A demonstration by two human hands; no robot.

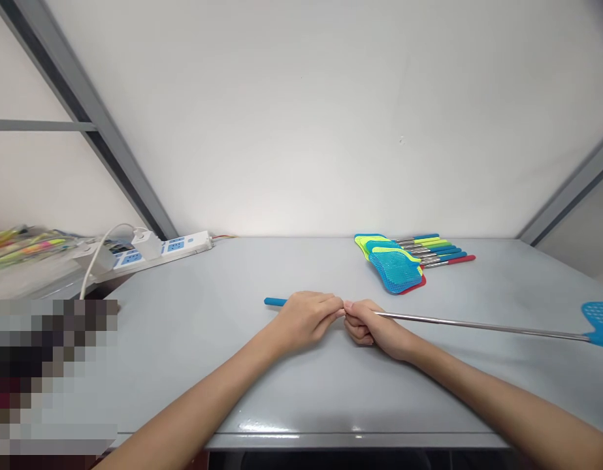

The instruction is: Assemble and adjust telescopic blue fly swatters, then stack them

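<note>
A blue fly swatter (458, 322) with an extended metal rod lies across both my hands, above the grey table. Its blue mesh head reaches the right edge of the view, and the tip of its blue handle pokes out on the left. My left hand (311, 320) is closed around the handle end. Right beside it, my right hand (368, 321) is closed on the metal rod, thumb up against the left fingers. The part of the swatter under my fingers is hidden.
Behind my right hand lies a pile of blue, yellow-green and red fly swatters (396, 269). At the back left sits a white power strip (183, 244) with plugs and a cable. The grey table (193, 313) ends at a white wall (281, 117). Colourful blurred items lie far left.
</note>
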